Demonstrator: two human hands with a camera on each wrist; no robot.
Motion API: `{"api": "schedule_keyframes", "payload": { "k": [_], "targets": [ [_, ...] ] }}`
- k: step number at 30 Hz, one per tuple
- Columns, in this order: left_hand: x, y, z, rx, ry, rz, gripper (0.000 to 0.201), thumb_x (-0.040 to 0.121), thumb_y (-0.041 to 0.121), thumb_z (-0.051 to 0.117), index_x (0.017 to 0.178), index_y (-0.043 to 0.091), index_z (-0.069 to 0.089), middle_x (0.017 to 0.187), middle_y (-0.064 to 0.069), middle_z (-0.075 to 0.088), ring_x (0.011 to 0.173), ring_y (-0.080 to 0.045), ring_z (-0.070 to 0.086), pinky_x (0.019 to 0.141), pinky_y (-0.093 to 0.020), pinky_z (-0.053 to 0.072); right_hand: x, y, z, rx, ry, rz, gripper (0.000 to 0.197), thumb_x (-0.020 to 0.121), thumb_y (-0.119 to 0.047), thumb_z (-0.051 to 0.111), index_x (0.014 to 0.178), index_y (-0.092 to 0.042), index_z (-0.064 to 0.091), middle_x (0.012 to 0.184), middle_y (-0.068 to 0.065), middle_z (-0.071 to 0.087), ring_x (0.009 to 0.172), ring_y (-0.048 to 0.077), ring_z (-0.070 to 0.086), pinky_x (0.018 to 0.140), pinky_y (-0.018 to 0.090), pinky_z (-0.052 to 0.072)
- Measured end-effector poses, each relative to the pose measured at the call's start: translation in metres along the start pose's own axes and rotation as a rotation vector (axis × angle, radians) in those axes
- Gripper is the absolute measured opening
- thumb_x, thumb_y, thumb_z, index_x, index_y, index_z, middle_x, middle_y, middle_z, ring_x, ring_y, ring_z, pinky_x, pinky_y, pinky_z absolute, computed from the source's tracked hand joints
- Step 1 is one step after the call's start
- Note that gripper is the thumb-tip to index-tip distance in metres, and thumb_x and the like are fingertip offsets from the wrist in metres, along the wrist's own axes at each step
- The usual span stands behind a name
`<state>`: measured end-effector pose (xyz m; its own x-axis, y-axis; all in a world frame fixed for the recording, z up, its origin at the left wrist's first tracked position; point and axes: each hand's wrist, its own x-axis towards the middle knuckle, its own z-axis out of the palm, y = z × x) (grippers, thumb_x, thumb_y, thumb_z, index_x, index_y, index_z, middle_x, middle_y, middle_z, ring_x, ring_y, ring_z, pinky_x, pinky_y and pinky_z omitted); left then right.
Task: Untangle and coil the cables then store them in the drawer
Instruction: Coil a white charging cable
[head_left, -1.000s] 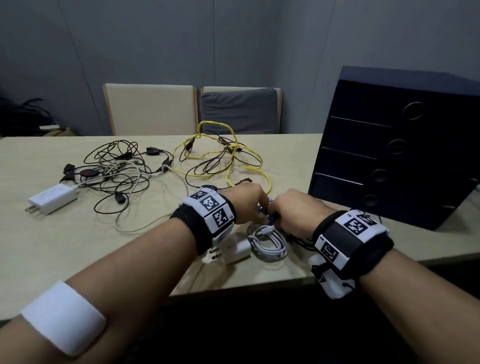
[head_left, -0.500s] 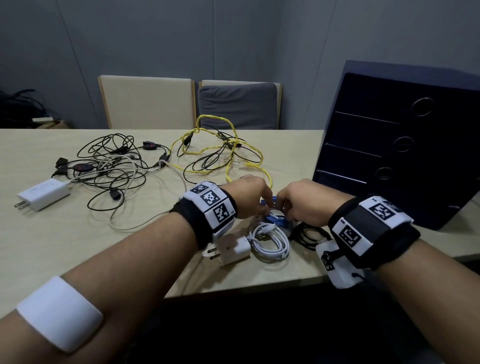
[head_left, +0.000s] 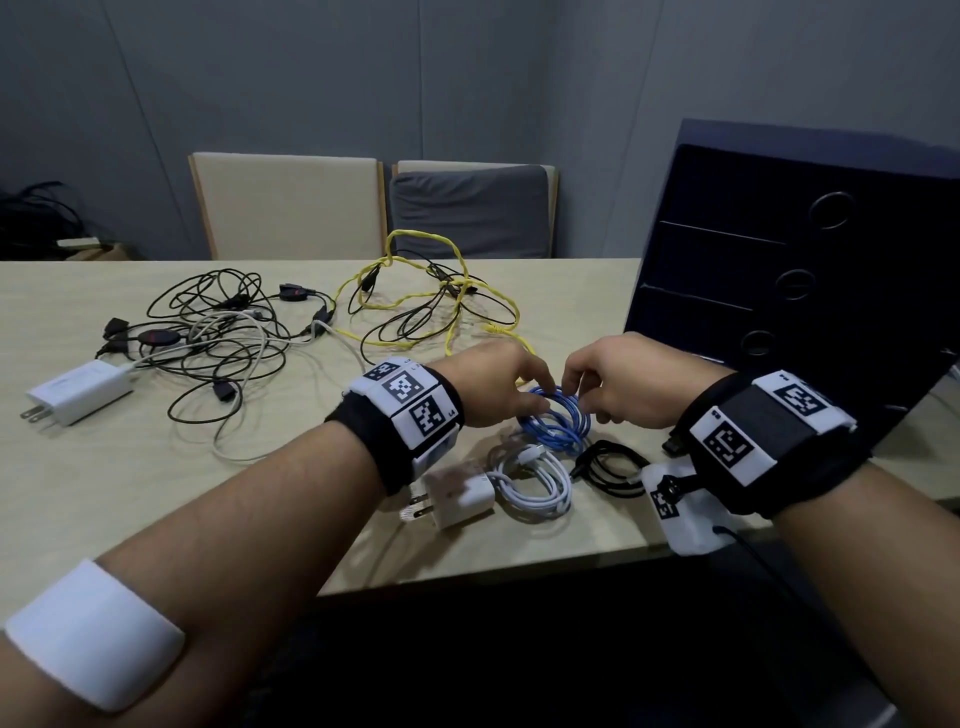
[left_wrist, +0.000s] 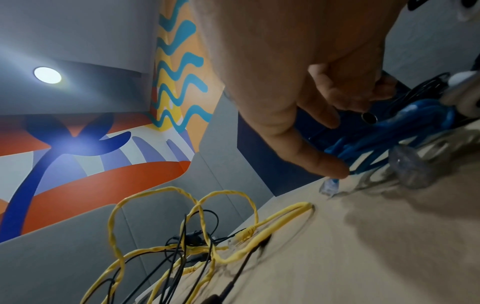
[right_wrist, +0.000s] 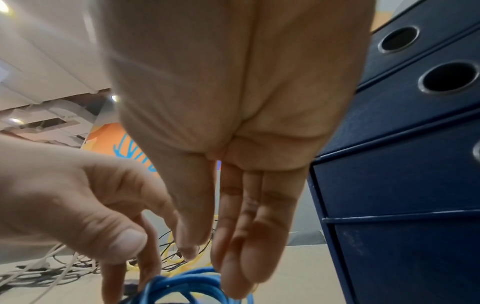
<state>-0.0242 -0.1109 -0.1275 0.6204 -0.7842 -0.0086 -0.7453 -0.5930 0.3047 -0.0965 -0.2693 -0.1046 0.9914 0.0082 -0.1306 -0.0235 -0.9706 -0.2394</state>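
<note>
From the head camera, the left hand (head_left: 498, 387) and the right hand (head_left: 618, 384) meet over a coiled blue cable (head_left: 556, 423) near the front edge of the bench (head_left: 130, 499), each pinching the coil from its own side. Just in front lie a coiled white cable (head_left: 535, 480) with its charger (head_left: 457, 499) and a coiled black cable (head_left: 613, 467). Farther back a yellow cable (head_left: 441, 301) and a heap of black cables (head_left: 218, 332) lie tangled. The dark drawer cabinet (head_left: 800, 291) stands to the right with its drawers closed.

From the left wrist, fingertips (left_wrist: 335, 170) curl onto the blue cable (left_wrist: 384, 135); the yellow cable (left_wrist: 207, 236) sprawls behind.

From the right wrist, the right hand's fingers (right_wrist: 244, 257) and thumb (right_wrist: 189, 236) reach down onto the blue cable (right_wrist: 182, 288), the left hand (right_wrist: 78, 205) gripping it alongside; the drawer cabinet (right_wrist: 405, 164) is close by.
</note>
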Motion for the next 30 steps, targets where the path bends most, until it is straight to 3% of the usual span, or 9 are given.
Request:
{"api": "schedule_keyframes", "payload": {
  "k": [3,7,11,14,18,23,28,30],
  "targets": [
    [-0.003,0.000,-0.006,0.016,-0.012,-0.037,0.036,0.093,0.040,0.059,0.126,0.027,0.060,0.124,0.000,0.056,0.094,-0.011,0.046,0.081,-0.026,0.035,0.000,0.000,-0.002,0.008,0.009,-0.004,0.007,0.092,-0.018,0.065,0.097,-0.023,0.064,0.075,-0.002,0.069,0.059,0.006,0.059,0.063,0.025,0.047],
    [-0.014,-0.005,-0.021,-0.048,0.048,-0.070,0.035,0.090,0.041,0.062,0.123,0.028,0.062,0.121,0.004,0.061,0.102,-0.013,0.057,0.094,-0.030,0.044,-0.001,-0.006,-0.005,0.024,0.045,-0.011,0.006,0.091,-0.021,0.065,0.098,-0.021,0.066,0.073,-0.005,0.068,0.058,0.005,0.059,0.065,0.026,0.050],
    [-0.037,-0.012,-0.050,-0.042,0.125,-0.117,0.034,0.091,0.041,0.061,0.123,0.028,0.061,0.117,0.006,0.061,0.093,-0.010,0.054,0.082,-0.022,0.037,0.001,-0.023,-0.015,0.045,0.097,-0.060,0.005,0.091,-0.023,0.065,0.095,-0.021,0.066,0.077,-0.007,0.066,0.059,0.007,0.061,0.060,0.024,0.046],
    [-0.056,-0.027,-0.067,0.002,0.157,-0.193,0.036,0.091,0.043,0.061,0.124,0.028,0.061,0.117,0.005,0.062,0.097,-0.013,0.055,0.083,-0.024,0.038,0.008,-0.039,-0.021,0.042,0.117,-0.087,0.003,0.091,-0.025,0.066,0.092,-0.023,0.065,0.082,-0.004,0.068,0.068,0.012,0.066,0.063,0.025,0.049],
    [-0.078,-0.057,-0.076,0.094,0.105,-0.343,0.038,0.092,0.043,0.059,0.126,0.026,0.060,0.120,0.000,0.062,0.109,-0.020,0.055,0.090,-0.026,0.040,0.025,-0.062,-0.025,-0.025,0.070,-0.092,0.004,0.092,-0.030,0.065,0.091,-0.027,0.062,0.087,-0.003,0.068,0.073,0.014,0.067,0.069,0.028,0.051],
    [-0.101,-0.100,-0.074,0.139,0.021,-0.498,0.042,0.091,0.048,0.059,0.128,0.029,0.056,0.129,0.001,0.058,0.117,-0.021,0.053,0.098,-0.032,0.042,0.049,-0.092,-0.024,-0.126,0.020,-0.102,0.014,0.091,-0.030,0.065,0.102,-0.021,0.066,0.077,-0.009,0.060,0.075,0.016,0.059,0.063,0.026,0.044],
    [-0.116,-0.123,-0.073,0.109,-0.023,-0.558,0.045,0.091,0.047,0.059,0.132,0.028,0.054,0.131,-0.001,0.057,0.117,-0.021,0.053,0.097,-0.032,0.042,0.071,-0.124,-0.018,-0.190,-0.078,-0.146,0.027,0.089,-0.032,0.067,0.116,-0.027,0.066,0.108,-0.004,0.063,0.095,0.018,0.056,0.087,0.031,0.048],
    [-0.119,-0.132,-0.071,0.112,-0.036,-0.568,0.045,0.090,0.048,0.059,0.131,0.028,0.054,0.132,-0.001,0.056,0.119,-0.021,0.052,0.101,-0.033,0.041,0.079,-0.141,-0.013,-0.189,-0.120,-0.192,0.030,0.088,-0.034,0.068,0.118,-0.032,0.065,0.112,-0.006,0.061,0.103,0.018,0.056,0.092,0.033,0.047]
  ]
}}
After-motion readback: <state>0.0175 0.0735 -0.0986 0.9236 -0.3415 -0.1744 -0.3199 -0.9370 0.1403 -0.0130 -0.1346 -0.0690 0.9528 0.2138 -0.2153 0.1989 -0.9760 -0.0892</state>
